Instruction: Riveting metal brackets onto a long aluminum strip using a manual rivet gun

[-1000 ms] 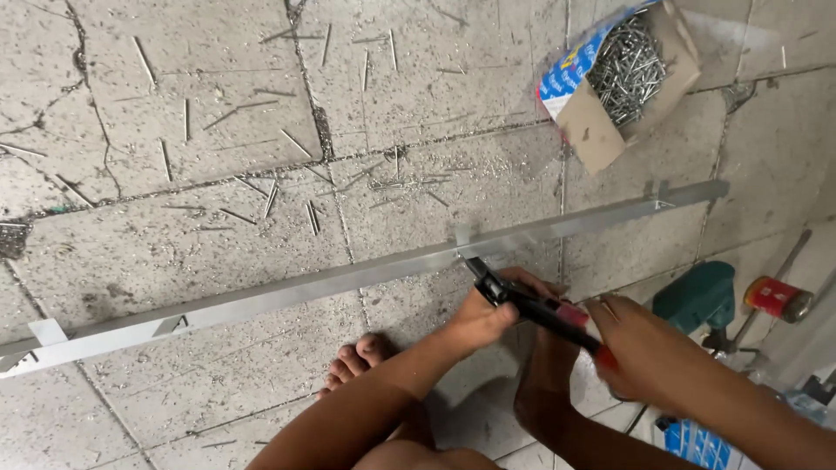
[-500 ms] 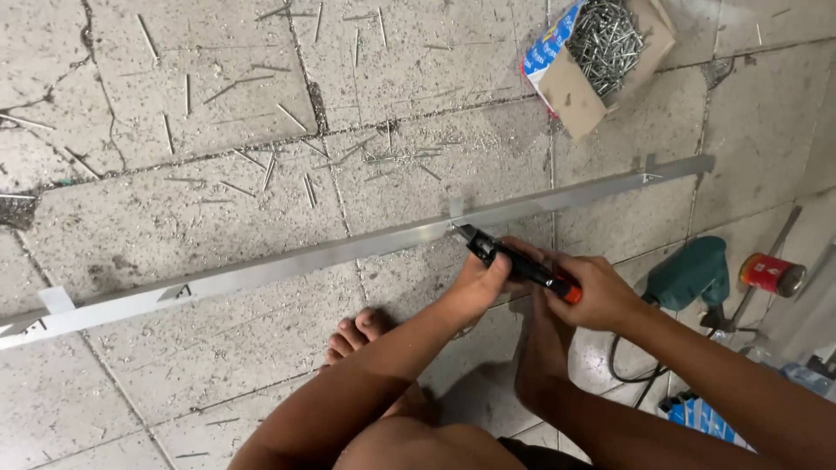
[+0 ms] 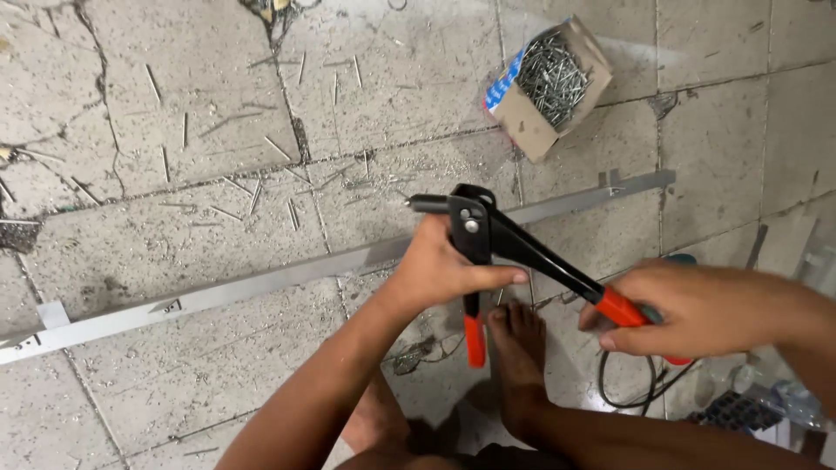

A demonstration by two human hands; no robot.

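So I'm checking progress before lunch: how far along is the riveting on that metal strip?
Done: spent pins litter the floor. In hand: left hand and right hand hold the rivet gun, handles spread, above the strip. Left: the box remains full of rivets.

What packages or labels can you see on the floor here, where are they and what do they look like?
Open brown cardboard box with a blue, white and red side: upper right on the tiled floor, full of grey rivets.
Small white label tags: on the long grey metal strip, lower left.
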